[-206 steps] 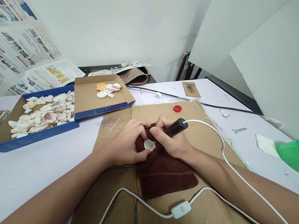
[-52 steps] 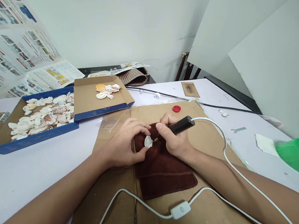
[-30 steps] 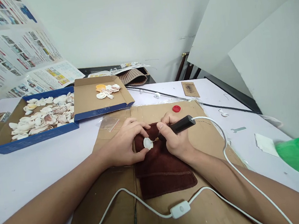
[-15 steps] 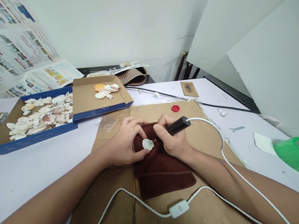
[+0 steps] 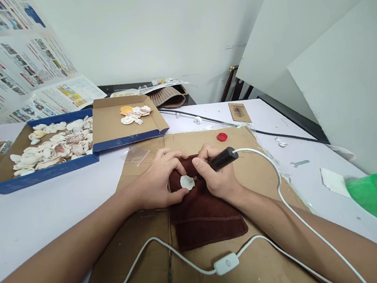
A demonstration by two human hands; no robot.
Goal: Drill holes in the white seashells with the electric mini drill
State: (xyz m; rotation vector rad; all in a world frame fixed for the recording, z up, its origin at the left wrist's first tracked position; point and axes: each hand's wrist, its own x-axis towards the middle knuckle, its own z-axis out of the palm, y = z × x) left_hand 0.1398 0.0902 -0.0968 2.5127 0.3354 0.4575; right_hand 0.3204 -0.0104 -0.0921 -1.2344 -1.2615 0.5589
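Observation:
A small white shell (image 5: 187, 182) lies over a dark brown cloth (image 5: 210, 230), and my left hand (image 5: 162, 178) grips its edges between thumb and forefinger. My right hand (image 5: 218, 176) is wrapped round a black corded pen-like tool (image 5: 223, 159), whose tip meets the shell's right side. Small dark marks show on the shell near that tip. From the tool's rear end runs a white cable (image 5: 279, 181); a white inline switch (image 5: 226, 263) rests on the cardboard in front of the cloth.
Cardboard (image 5: 253, 175) covers the table's middle. Many shells fill a blue box (image 5: 45, 174) at left, with several on its lid (image 5: 108, 123). A red cap (image 5: 222, 136), a stained brown piece (image 5: 239, 112), a small wrench (image 5: 300, 163) and green tape (image 5: 368, 200) lie beyond and to the right.
The whole view has shifted very slightly. The rear of the black tool has moved a little to the left; both hands keep their hold.

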